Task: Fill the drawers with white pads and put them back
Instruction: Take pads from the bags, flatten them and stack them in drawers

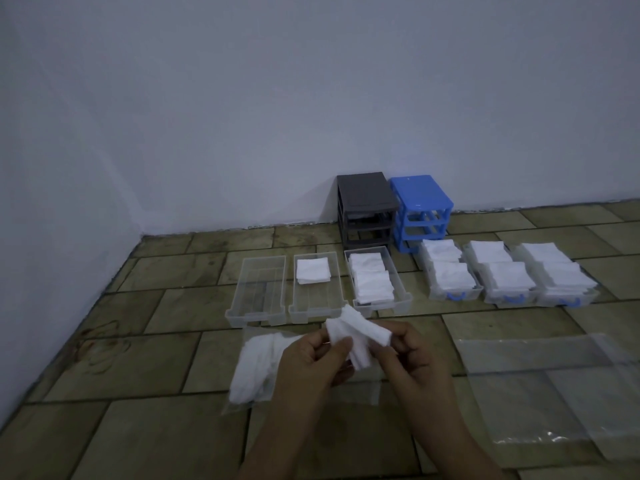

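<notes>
Tiled floor [145,427] carries everything: nearest, the left hand [311,362] and right hand [408,358] both pinch a bunch of pads [356,336] above a bag of pads [256,368]. Beyond lie six drawers [256,292], one empty, one with a few pads, four full. Farthest, gray [365,206] and blue [420,209] frames stand by the wall [242,98].

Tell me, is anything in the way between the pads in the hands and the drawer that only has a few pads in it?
Nothing visible blocks the way. Both hands, left and right, hold the bunch of white pads just in front of the half-filled drawer. Its top is open, and only bare floor lies between.
</notes>
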